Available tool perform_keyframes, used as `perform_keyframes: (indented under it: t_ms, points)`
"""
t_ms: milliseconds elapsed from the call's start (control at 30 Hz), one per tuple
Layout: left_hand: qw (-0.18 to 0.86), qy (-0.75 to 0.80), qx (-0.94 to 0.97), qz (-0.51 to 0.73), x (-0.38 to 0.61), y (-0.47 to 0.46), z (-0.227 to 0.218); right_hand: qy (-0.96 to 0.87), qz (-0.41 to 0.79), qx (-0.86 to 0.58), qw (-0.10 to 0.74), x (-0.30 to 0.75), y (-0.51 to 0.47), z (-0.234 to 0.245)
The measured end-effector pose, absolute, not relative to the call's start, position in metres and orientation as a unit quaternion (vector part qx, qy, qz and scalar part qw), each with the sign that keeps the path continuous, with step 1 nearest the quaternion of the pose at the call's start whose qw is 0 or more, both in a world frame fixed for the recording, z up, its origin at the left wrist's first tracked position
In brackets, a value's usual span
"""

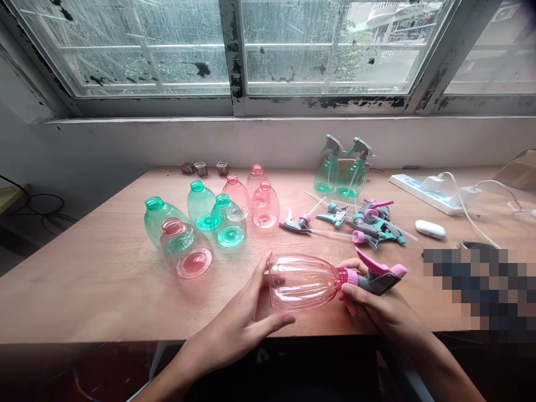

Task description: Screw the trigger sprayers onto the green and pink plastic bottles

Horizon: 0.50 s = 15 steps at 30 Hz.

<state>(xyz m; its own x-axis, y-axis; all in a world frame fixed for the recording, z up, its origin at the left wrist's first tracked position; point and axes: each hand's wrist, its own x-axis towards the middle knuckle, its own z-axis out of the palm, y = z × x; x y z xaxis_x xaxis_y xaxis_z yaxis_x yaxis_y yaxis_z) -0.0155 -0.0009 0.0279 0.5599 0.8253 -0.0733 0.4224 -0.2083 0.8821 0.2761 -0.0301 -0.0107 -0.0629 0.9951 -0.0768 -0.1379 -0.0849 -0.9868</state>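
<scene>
A clear pink spray bottle (305,282) lies on its side in the air above the table's front edge, its base to the left. My left hand (240,315) is closed around the base end, thumb below and fingers partly hidden behind the bottle. At the neck, my right hand (377,307) pinches the pink collar (350,277) between thumb and fingers. A grey and pink trigger sprayer head (381,276) sits on the neck, pointing right. Behind the bottle lies a pile of loose spray heads (371,220) with thin tubes, in pink, grey and green.
Headless green bottles (228,220) and pink bottles (186,248) stand on the left half of the wooden table (104,290). Two green bottles with spray heads (352,173) stand near the wall. A power strip (427,194), cables and a white case (430,229) lie right.
</scene>
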Motion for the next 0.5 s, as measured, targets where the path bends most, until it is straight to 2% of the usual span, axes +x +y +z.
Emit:
perform_keyframes:
  t_ms: [500]
  points:
    - [0.474,0.420,0.745,0.210,-0.0162,-0.0015,0.0281,-0.442,0.580,-0.462,0.505,0.2759,-0.0314,-0.0117]
